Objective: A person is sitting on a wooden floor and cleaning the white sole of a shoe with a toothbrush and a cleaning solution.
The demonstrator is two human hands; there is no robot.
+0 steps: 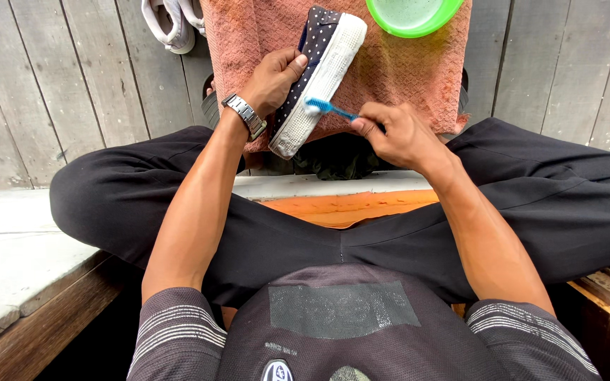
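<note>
Grey plank floor (51, 77) carries pink towel (404, 67). Shoe (317, 79) lies on the towel on its side, long axis diagonal, toe pointing up-right. Left hand (273, 77) grips it; right hand (397, 134) clasps blue toothbrush (327, 107) against its white sole.

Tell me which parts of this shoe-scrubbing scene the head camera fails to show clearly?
- Green bowl: top cut off by the frame edge.
- Toothbrush handle: hidden inside the right hand.
- Shoe upper: partly covered by the left hand.
- Second shoe: cut off at the top.
</note>
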